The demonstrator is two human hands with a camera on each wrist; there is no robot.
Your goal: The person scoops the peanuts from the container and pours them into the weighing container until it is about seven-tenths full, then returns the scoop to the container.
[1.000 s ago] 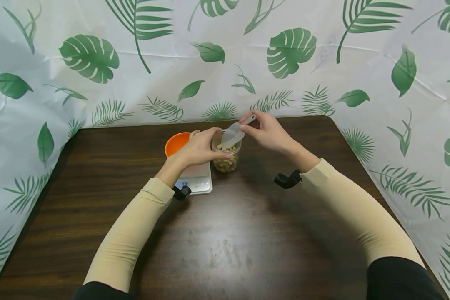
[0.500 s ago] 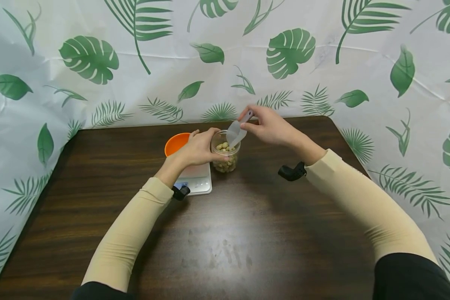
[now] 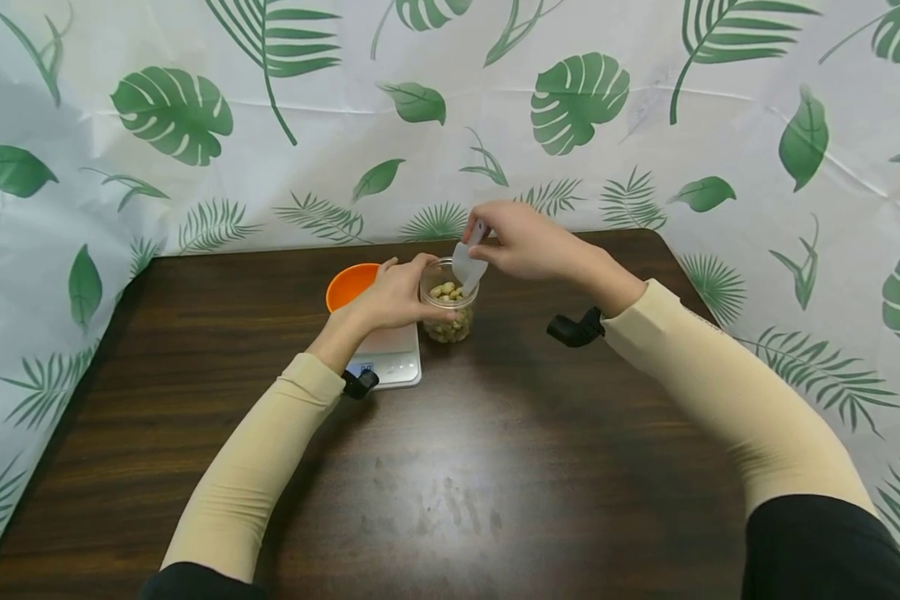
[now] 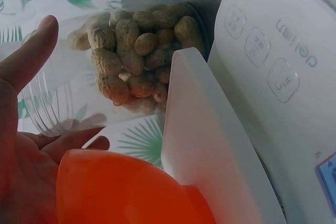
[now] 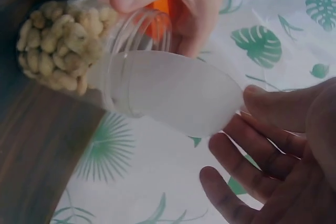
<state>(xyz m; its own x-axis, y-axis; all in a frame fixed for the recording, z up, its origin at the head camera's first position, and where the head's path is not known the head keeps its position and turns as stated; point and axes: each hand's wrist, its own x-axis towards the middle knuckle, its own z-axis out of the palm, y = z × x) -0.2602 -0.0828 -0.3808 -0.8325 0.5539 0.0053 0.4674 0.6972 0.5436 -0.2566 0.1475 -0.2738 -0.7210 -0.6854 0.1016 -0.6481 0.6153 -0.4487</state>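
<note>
A clear plastic jar (image 3: 447,321) of peanuts in their shells (image 4: 131,51) stands on the table. My left hand (image 3: 393,296) grips it near the threaded rim, thumb on the near side and fingers behind. Over the jar's mouth, my right hand (image 3: 525,240) pinches a translucent white scoop (image 3: 468,265) by its handle. The blade points down into the mouth, above the peanuts, in the right wrist view. Left of the jar, partly behind my left hand, an orange bowl (image 3: 347,283) sits on a white kitchen scale (image 3: 397,367). The scale's display is partly covered by the wrist camera.
The dark wooden table (image 3: 450,467) reaches its back edge just behind the jar and bowl. A white leaf-print sheet (image 3: 270,167) hangs behind and along the sides. Scale and bowl stand close against the jar's left side.
My right hand has risen and shifted a little left, and the scoop has turned steeper, its handle now more upright. My left hand and the jar stay in place.
</note>
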